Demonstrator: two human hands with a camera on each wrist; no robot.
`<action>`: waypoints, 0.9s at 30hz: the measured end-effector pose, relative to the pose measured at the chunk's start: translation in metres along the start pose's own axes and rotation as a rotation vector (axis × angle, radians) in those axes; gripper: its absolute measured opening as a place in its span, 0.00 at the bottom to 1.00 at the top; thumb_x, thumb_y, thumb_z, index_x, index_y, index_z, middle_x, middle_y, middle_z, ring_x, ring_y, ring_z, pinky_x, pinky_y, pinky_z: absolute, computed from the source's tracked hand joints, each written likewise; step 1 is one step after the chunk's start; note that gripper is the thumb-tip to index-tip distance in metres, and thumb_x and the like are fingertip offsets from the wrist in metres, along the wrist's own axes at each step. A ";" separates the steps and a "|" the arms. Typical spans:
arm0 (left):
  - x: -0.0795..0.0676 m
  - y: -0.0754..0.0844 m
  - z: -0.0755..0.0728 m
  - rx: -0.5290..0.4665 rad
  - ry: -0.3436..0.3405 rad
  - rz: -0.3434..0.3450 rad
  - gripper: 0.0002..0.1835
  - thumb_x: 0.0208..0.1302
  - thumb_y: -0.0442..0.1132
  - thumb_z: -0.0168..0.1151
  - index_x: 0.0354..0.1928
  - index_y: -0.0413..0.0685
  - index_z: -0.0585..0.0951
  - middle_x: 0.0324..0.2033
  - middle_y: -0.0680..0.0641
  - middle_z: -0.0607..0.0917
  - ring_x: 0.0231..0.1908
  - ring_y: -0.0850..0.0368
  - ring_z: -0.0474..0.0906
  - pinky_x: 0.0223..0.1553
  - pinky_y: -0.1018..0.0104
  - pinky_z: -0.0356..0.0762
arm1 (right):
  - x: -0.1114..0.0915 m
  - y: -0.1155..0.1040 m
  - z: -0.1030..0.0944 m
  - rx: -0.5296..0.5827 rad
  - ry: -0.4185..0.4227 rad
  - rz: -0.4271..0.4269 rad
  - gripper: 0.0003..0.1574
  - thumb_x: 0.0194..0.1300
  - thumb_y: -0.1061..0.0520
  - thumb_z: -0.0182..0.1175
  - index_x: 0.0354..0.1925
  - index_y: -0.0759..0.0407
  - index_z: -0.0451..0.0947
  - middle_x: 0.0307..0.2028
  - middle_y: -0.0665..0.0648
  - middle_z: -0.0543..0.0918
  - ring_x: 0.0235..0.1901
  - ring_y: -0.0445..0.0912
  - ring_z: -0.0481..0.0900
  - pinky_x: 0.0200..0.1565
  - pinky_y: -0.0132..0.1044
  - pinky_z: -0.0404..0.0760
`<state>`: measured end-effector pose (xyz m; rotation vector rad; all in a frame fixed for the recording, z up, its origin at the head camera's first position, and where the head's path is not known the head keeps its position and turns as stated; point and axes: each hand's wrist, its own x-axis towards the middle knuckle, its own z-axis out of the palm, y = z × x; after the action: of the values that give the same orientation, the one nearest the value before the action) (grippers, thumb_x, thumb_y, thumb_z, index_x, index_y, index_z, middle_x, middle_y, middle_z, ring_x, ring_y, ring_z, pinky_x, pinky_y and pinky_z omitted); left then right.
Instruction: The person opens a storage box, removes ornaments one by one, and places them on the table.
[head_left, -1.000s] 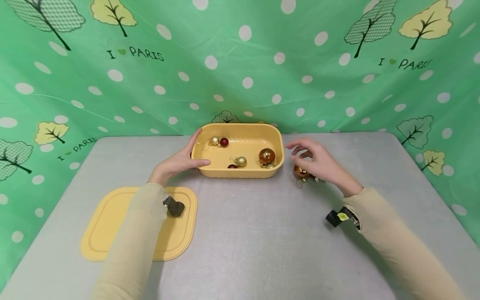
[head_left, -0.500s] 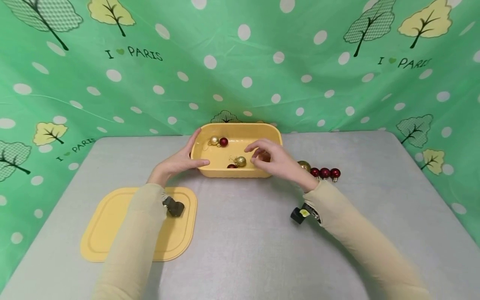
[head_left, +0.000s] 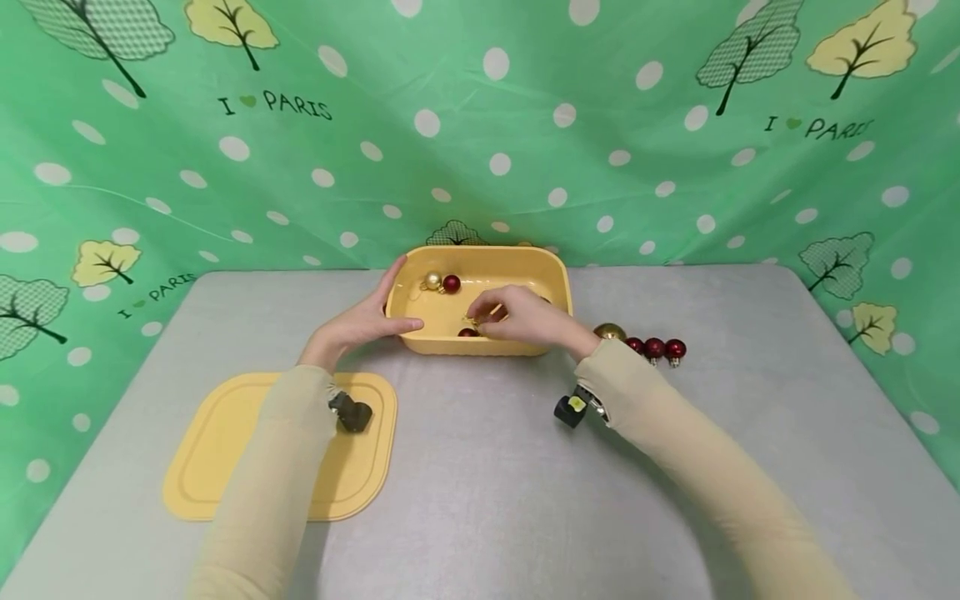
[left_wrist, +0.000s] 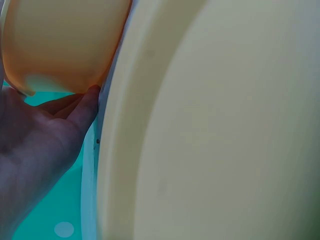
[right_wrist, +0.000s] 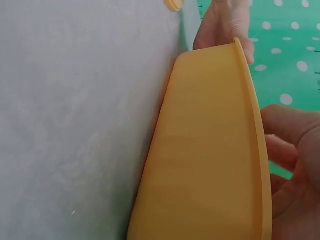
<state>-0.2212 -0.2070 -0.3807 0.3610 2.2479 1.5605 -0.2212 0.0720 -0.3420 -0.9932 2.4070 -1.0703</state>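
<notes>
In the head view, the right hand (head_left: 525,315), half a second ago over the yellow box's (head_left: 450,345) right part, is now held over its middle, fingers bent; whether anything is pinched cannot be told. The left end is touched by the spread left hand (head_left: 358,325). Inside, one gold ball (head_left: 432,281) and two red balls (head_left: 451,284) are seen; outside, one gold ornament (head_left: 610,332) and three red ornaments (head_left: 654,347). In the left wrist view, only the lid's (left_wrist: 215,125) surface is shown large. In the right wrist view, the outer front wall (right_wrist: 205,145) is better revealed.

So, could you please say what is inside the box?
In the box, a gold ball and red ball lie far left; another red ball and a gold bit show nearer. The right hand and near wall cover other parts, hiding anything there.
</notes>
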 end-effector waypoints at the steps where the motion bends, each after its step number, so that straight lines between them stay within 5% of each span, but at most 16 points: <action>1: 0.000 0.000 0.000 -0.001 -0.001 0.000 0.60 0.60 0.36 0.67 0.75 0.67 0.30 0.74 0.43 0.30 0.72 0.42 0.36 0.70 0.50 0.37 | 0.002 -0.001 0.000 -0.018 -0.022 0.024 0.16 0.61 0.66 0.59 0.48 0.68 0.80 0.41 0.58 0.84 0.41 0.47 0.80 0.44 0.36 0.79; 13: 0.002 -0.001 -0.002 0.017 0.003 -0.010 0.60 0.59 0.36 0.68 0.76 0.66 0.31 0.74 0.45 0.30 0.72 0.44 0.34 0.70 0.51 0.37 | 0.021 -0.004 0.008 -0.071 -0.182 0.140 0.20 0.69 0.59 0.57 0.56 0.65 0.78 0.51 0.58 0.82 0.53 0.47 0.76 0.56 0.36 0.72; 27: 0.003 -0.003 -0.002 0.006 -0.002 0.003 0.60 0.59 0.36 0.68 0.76 0.67 0.31 0.74 0.46 0.30 0.72 0.45 0.36 0.70 0.52 0.40 | 0.034 0.008 0.018 0.119 -0.067 0.153 0.17 0.57 0.67 0.67 0.46 0.66 0.78 0.42 0.58 0.82 0.44 0.48 0.79 0.48 0.34 0.76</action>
<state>-0.2249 -0.2084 -0.3837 0.3678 2.2518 1.5542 -0.2390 0.0427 -0.3605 -0.7799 2.2947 -1.0924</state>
